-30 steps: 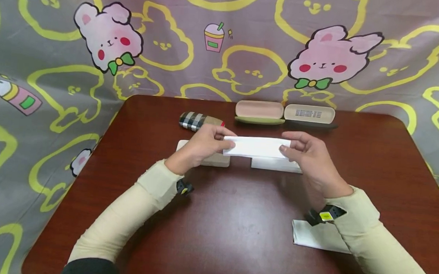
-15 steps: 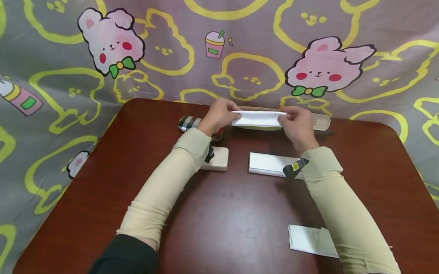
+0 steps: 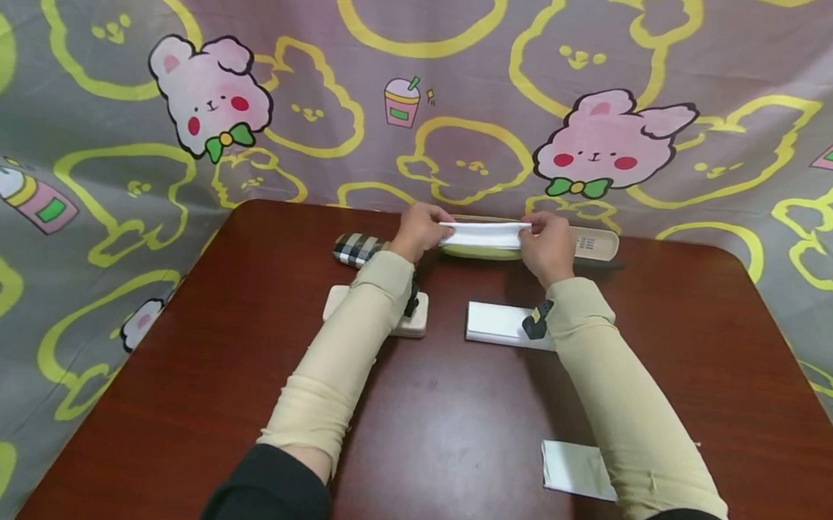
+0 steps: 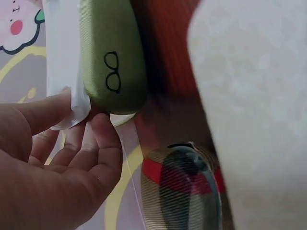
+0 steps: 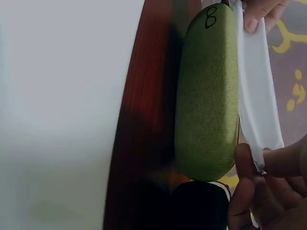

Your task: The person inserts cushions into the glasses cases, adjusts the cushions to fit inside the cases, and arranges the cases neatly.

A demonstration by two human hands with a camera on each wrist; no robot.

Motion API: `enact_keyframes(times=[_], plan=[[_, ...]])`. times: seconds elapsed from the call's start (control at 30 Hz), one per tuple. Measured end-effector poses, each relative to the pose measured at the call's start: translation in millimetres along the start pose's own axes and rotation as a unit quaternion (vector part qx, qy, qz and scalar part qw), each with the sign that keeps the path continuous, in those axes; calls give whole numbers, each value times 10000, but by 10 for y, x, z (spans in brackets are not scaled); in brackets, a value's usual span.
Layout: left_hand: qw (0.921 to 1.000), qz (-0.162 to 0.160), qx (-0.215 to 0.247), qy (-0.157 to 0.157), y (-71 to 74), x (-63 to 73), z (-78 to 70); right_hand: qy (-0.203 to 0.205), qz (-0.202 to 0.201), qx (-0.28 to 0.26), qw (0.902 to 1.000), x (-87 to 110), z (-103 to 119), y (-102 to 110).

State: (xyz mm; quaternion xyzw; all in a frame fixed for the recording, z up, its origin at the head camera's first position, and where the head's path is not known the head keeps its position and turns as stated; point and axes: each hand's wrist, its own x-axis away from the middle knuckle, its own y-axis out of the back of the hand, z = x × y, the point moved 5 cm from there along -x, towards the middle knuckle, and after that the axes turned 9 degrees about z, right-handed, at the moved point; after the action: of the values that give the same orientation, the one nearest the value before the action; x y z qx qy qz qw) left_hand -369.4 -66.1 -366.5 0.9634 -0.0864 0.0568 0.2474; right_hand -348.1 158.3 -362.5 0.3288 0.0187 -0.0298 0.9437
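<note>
A folded white cloth (image 3: 489, 234) is stretched between my two hands at the back of the table. My left hand (image 3: 418, 230) pinches its left end, thumb in front, and my right hand (image 3: 548, 246) pinches the other end. Right beneath and behind it stands an open green glasses case (image 3: 483, 253), its lid raised toward the wall. In the left wrist view the case's green front (image 4: 112, 52) carries a black glasses drawing, and the cloth lies along its rim. The right wrist view has the cloth (image 5: 256, 81) beside the same rim; the case's inside is mostly hidden.
A dark open case (image 3: 596, 243) with printed lining stands to the right of the green one. Left of it lies a checkered case (image 3: 356, 250). Nearer are a cream case (image 3: 414, 322), a white case (image 3: 501, 322) and another folded white cloth (image 3: 573, 467). A patterned curtain (image 3: 466, 76) hangs behind.
Both hands have carried the white cloth forward and away, from above the middle of the table to the green case. In the last half second they have lowered it onto the case's opening.
</note>
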Motion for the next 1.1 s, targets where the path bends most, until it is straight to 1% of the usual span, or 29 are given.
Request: enact_keyframes(times=[0.07,0.1,0.2,0.3,0.4,0.5,0.63,0.8,0.87,0.93,1.03,1.1], plan=[[9996,8,-263,-87,-17,5,-5,111,108,272,9995,-9,8,-5],[9993,14,-367,-82,-24,7,-5,158,185,391,9989,-7,18,-9],[9975,91,-702,2,-49,24,27,290,412,773,9957,21,21,-40],[9952,264,-928,148,-72,33,50,363,516,1067,9923,59,6,-50],[9907,430,-1274,210,-75,37,34,360,585,1331,9887,92,-13,-58],[9848,640,-1601,201,-79,44,-5,376,643,1574,9847,111,-23,-73],[9783,873,-1871,163,-90,78,-49,471,616,1812,9804,141,-26,-88],[9689,860,-2318,76,-90,118,-73,764,608,2017,9746,180,-16,-109],[9667,853,-2411,77,-95,130,-75,837,762,2050,9722,194,-31,-125],[9657,846,-2456,66,-97,145,-81,828,1020,2024,9704,207,-56,-140],[9645,829,-2507,75,-92,170,-82,777,1577,2018,9635,243,-79,-159],[9642,814,-2518,138,-78,194,-67,727,1928,1902,9599,275,-77,-160]])
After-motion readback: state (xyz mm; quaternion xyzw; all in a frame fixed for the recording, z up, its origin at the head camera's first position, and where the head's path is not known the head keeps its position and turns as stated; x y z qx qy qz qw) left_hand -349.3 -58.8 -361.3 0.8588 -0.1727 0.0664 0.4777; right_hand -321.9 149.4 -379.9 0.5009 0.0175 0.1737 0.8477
